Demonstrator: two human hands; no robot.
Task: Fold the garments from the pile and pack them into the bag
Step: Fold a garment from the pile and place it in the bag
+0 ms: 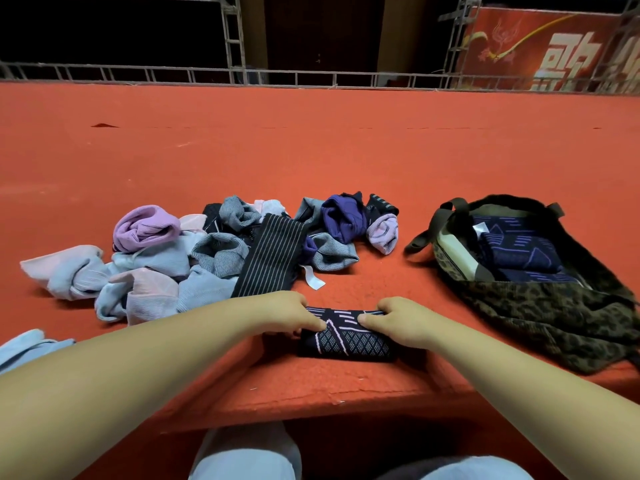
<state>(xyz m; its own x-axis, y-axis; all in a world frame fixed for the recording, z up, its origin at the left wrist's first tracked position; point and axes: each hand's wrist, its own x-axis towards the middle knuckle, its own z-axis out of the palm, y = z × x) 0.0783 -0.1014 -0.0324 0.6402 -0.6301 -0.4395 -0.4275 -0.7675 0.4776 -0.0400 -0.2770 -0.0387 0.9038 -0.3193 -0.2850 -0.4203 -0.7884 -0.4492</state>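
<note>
Two hands [291,311] [398,320] grip one folded garment [346,341]; one bag [540,299] nearby.

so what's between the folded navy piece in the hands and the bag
Only bare red carpet separates the folded navy garment from the leopard-print bag, in the head view.

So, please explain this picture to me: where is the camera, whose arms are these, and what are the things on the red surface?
There is one picture, from a camera worn on a person's head, looking down at their own arms. The left hand and right hand both grip a folded dark patterned garment near the edge of the red carpeted surface. Behind, to the left, lies a pile of unfolded garments. To the right is an open leopard-print bag, with similar folded dark garments already inside.
</note>
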